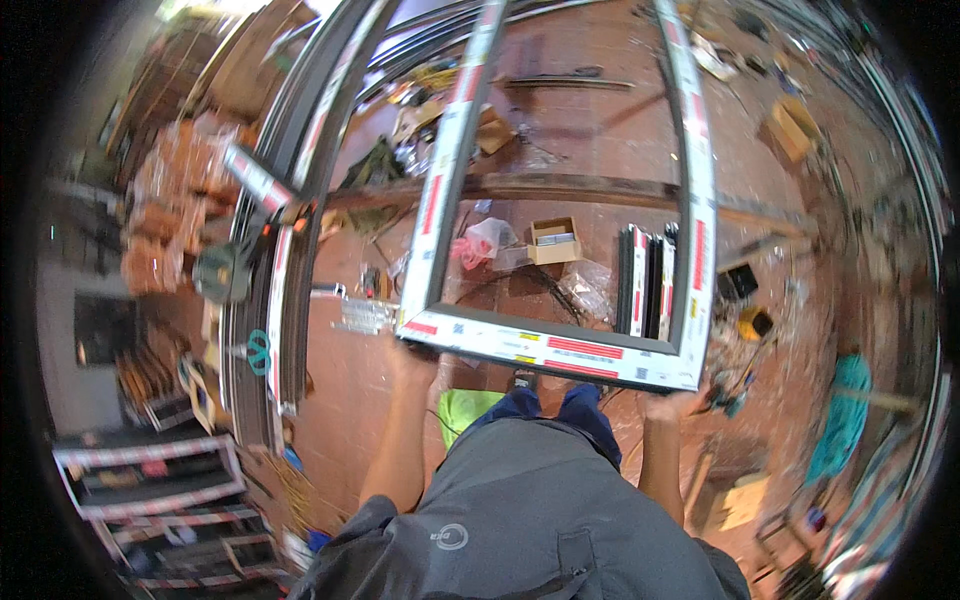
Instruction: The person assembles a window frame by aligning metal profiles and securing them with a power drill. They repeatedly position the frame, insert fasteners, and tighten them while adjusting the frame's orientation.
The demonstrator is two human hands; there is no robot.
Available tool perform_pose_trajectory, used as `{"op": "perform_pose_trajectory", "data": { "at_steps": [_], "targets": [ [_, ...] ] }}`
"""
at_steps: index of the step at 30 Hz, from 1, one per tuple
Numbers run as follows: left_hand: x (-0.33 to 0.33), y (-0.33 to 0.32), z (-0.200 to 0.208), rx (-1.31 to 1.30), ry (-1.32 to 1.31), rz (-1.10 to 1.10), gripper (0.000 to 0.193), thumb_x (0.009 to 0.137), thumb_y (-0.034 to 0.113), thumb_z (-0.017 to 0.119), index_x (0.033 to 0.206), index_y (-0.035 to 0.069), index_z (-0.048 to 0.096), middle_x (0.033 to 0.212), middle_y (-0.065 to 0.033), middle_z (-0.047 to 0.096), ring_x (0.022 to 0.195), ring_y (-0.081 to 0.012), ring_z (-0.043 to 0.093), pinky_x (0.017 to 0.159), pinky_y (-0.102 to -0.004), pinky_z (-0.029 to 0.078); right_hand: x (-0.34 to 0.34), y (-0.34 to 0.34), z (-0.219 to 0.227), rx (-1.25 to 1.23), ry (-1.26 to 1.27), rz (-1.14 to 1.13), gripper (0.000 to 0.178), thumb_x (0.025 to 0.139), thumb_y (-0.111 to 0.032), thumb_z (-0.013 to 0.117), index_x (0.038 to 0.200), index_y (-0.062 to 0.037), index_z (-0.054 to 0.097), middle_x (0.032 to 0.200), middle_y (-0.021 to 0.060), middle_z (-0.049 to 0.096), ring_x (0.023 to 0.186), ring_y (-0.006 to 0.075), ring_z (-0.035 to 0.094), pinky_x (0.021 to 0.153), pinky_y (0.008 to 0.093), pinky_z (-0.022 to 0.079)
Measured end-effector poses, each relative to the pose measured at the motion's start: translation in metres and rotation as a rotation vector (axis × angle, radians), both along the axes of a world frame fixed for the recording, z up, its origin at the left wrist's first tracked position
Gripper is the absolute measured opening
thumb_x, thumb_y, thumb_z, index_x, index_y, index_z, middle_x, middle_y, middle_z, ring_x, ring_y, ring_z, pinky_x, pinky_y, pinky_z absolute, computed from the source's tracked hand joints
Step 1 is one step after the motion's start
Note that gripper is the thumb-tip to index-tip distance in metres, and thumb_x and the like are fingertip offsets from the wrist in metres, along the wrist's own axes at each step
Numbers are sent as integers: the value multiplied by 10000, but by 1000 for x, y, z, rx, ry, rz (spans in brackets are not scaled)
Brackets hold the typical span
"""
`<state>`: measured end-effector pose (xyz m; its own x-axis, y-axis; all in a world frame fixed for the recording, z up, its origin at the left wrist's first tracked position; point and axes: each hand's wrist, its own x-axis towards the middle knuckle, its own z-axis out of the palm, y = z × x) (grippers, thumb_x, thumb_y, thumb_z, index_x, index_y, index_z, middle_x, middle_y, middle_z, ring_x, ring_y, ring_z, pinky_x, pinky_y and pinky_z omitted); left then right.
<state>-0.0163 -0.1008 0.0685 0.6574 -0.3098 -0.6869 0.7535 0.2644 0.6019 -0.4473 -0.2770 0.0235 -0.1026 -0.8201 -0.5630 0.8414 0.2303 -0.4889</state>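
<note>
A long rectangular window frame (580, 352), dark with white and red protective film on its face, is held out in front of my body. My left hand (414, 366) grips it from below at its near left corner. At the near right corner my right hand (668, 404) is closed around the same near bar, mostly hidden beneath it. The far end of the frame runs out of view at the top. Through its opening shows a wooden beam (580, 190) lying crosswise below.
Long profiles (290, 330) are stacked at the left, with teal scissors (259, 352) on them. Below are an open cardboard box (554, 240) and short profile pieces (645, 280). Finished-looking frames (150, 475) lie at lower left; a teal bundle (842, 420) is at right.
</note>
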Motion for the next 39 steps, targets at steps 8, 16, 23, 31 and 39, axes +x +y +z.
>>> {"op": "perform_pose_trajectory", "data": {
  "at_steps": [8, 16, 23, 31, 39],
  "targets": [
    [13, -29, -20, -212, 172, 210, 665, 1065, 569, 346, 1348, 29, 612, 1309, -166, 682, 1195, -339, 645, 1067, -499, 491, 3, -3, 19, 45, 41, 25, 487, 1032, -410, 492, 1341, -69, 650, 1281, 120, 710, 1157, 320, 684, 990, 495, 569],
    [19, -14, -27, -243, 173, 362, 434, 1043, 393, 457, 1160, 24, 652, 1119, -157, 738, 999, -299, 730, 920, -444, 582, -3, 6, 16, 49, 130, 93, 473, 1029, -391, 513, 1330, -53, 651, 1236, 128, 715, 1105, 306, 695, 956, 477, 578],
    [25, -21, -38, -301, 194, 432, 385, 1025, 358, 551, 1122, -7, 627, 1038, -153, 733, 894, -298, 742, 845, -420, 602, -5, 4, 12, 25, 148, 159, 461, 1026, -374, 532, 1319, -39, 651, 1197, 135, 719, 1060, 293, 705, 926, 461, 585],
    [5, 1, -29, -324, 350, 462, 792, 948, 828, 452, 1036, 77, 686, 1018, -100, 743, 869, -250, 708, 805, -400, 568, -17, -53, 94, -203, 1727, -66, 324, 1039, -267, 555, 1207, -10, 660, 1112, 95, 676, 1022, 251, 644, 911, 405, 523],
    [-50, 1, -45, -196, 554, 392, 731, 976, 851, 289, 730, 207, 532, 586, 33, 475, 548, -154, 457, 542, -342, 373, 363, -102, 158, -1667, 1577, 1002, 311, 982, -216, 692, 1221, -17, 701, 1244, 196, 695, 1202, 353, 634, 1062, 437, 465]
  ]
}}
